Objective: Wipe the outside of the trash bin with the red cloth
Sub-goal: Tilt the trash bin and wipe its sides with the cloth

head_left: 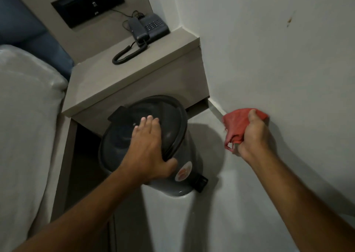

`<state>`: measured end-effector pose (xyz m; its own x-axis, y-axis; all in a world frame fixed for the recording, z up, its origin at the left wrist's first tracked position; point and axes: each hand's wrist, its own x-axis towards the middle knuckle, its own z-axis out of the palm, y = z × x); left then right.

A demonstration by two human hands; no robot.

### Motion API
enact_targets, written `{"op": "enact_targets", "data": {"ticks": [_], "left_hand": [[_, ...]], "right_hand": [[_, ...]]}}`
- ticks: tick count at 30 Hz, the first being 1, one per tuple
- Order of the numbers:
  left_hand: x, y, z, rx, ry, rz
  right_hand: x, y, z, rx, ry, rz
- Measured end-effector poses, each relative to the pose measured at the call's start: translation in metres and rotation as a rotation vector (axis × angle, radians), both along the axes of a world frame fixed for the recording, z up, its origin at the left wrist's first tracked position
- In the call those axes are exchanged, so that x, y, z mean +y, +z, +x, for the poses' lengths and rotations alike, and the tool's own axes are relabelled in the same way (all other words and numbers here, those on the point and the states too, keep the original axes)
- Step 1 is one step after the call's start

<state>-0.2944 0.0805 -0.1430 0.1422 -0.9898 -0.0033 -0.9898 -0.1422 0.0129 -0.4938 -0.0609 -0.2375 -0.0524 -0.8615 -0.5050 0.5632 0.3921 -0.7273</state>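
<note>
A dark grey pedal trash bin (184, 151) with a closed lid stands on the pale floor in front of the bedside table, a round sticker and a black foot pedal on its near side. My left hand (148, 148) lies flat on the lid, fingers spread over the top and thumb hooked round the rim. My right hand (253, 134) is to the right of the bin, apart from it and close to the wall, gripping the bunched red cloth (238, 123).
A beige bedside table (134, 78) stands just behind the bin, with a black corded phone (149, 28) on its top. A white-covered bed (26, 127) fills the left side. The white wall (278, 59) closes in on the right.
</note>
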Motion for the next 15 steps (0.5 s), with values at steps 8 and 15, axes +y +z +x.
{"op": "enact_targets", "data": {"ticks": [8,15], "left_hand": [[0.066,0.025,0.085,0.277,-0.011,-0.054],[0.083,0.021,0.102,0.378,-0.074,-0.190]], "right_hand": [[-0.004,0.017,0.009,0.040,-0.050,-0.232],[0.023,0.038,0.031,0.081,0.051,-0.366]]}}
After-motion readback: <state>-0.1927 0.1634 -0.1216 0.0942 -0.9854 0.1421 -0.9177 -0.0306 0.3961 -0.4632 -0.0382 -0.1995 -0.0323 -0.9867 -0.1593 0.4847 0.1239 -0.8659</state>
